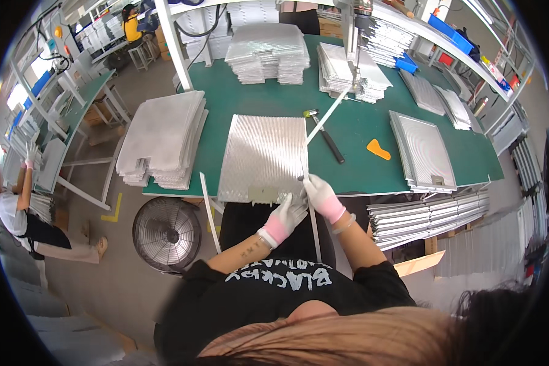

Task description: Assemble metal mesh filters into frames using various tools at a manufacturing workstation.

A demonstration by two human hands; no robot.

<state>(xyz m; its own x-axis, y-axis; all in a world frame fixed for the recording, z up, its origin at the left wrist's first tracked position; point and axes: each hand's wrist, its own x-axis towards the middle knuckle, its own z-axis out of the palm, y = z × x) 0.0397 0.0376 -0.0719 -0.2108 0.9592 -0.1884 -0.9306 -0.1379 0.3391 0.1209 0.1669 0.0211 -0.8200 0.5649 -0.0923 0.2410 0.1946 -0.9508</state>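
Observation:
A rectangular panel of ridged silvery mesh lies on the green table in front of me, with a small greyish-green tab on its near edge. My left hand, in a white glove with a pink cuff, is closed at the panel's near right corner; its fingertips are partly hidden. My right hand, gloved alike, pinches a thin pale metal strip at the panel's right edge. Another strip section slants away from that edge toward the far right; whether the two are joined I cannot tell.
A hammer and an orange scraper lie right of the panel. Stacked panels stand left, more behind. A framed panel lies right. A strip juts below the table, near a floor fan. A co-worker stands far left.

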